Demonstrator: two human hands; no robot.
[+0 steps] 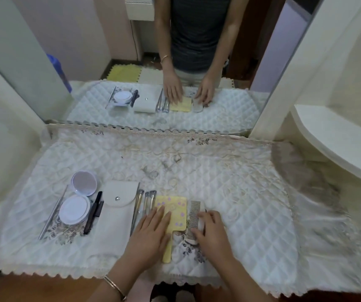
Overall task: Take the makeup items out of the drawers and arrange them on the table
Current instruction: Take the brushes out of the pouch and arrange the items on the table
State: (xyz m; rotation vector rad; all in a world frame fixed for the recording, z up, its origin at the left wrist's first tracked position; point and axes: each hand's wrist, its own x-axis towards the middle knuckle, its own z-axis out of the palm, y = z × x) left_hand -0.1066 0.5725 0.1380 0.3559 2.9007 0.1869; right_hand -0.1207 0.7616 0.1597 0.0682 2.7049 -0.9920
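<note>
Makeup items are laid in a row along the near-left part of the table [251, 192], which is covered by a quilted, diamond-stitched white cloth with a scalloped lace hem at the near edge.

Nearest, the left hand [151, 234], a thin bangle [114, 284] on its wrist, is laid flat on a yellow paddle [176, 205]. Its fingers are straight and close together. The paddle is flat, rectangular and dotted with purple, and its short handle points to the near edge.

Just right of it, a pale, fine-toothed comb [193, 214] is gripped by the right hand [212, 234]. The fingers are curled over its right side and the thumb is set on its near end, though this part is blurred.

Left of the paddle, slim brushes [141, 201] are lined up beside a white snap-fastened pouch [116, 214]. Further left, a black pencil [94, 211], a round open compact [74, 209] with its mirrored lid [84, 183] tipped back, and a thin metal tool [53, 214] are found nearest the left edge.

Open cloth is seen to the right of the comb as far as the right edge, and across the whole far half of the table. At the far edge a lace border is met by a wall mirror [77, 51], in which the hands and the row are reflected.
</note>
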